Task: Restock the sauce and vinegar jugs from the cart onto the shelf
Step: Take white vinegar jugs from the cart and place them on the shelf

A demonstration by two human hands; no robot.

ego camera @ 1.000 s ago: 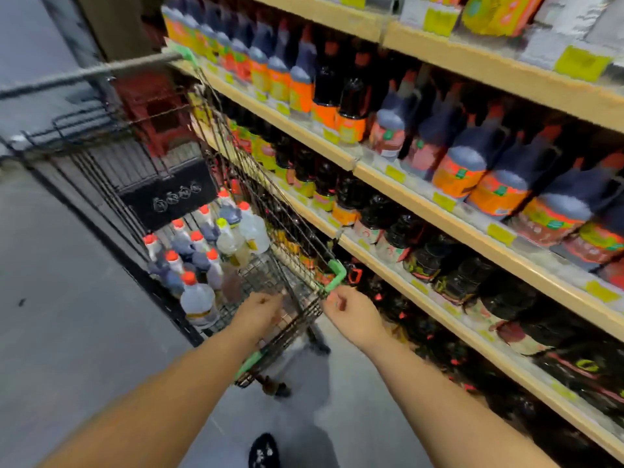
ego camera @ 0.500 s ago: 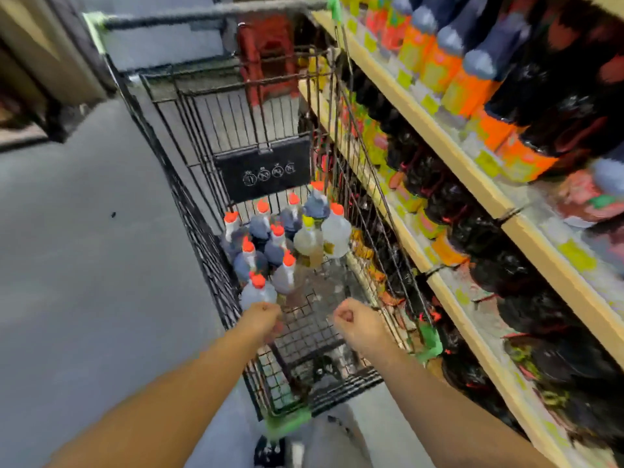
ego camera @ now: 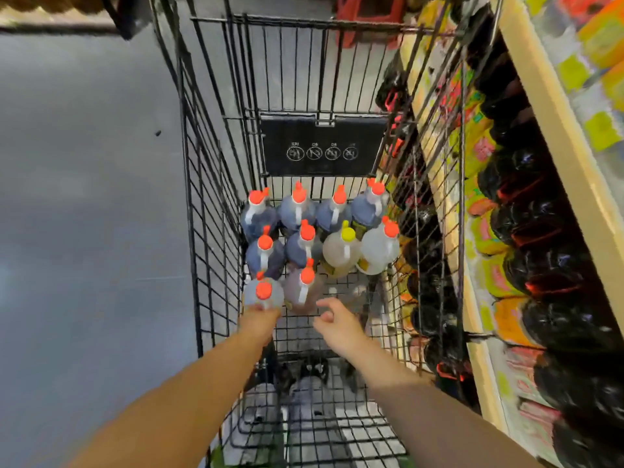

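Several jugs stand at the far end of the black wire cart (ego camera: pixel 191 211): dark sauce jugs with orange caps (ego camera: pixel 297 211), a pale jug with a yellow cap (ego camera: pixel 341 251) and a clear jug with an orange cap (ego camera: pixel 380 246). Nearest me are a clear jug (ego camera: pixel 264 293) and a brown jug (ego camera: pixel 303 290). My left hand (ego camera: pixel 258 321) reaches into the cart and meets the near side of that clear jug; its fingers are hidden. My right hand (ego camera: pixel 337 324) hovers just short of the brown jug, fingers loosely curled, holding nothing. The shelf (ego camera: pixel 553 136) runs along the right.
The shelf rows hold dark sauce jugs (ego camera: pixel 533 265) with yellow and orange labels, tight against the cart's right side. A black sign plate (ego camera: pixel 324 146) hangs on the cart's far wall. Grey floor (ego camera: pixel 84 197) lies to the left. My shoes (ego camera: pixel 314 369) show through the cart bottom.
Both hands have left the cart's near rim and gone down into the basket toward the nearest jugs. The view has tipped down and over the cart.
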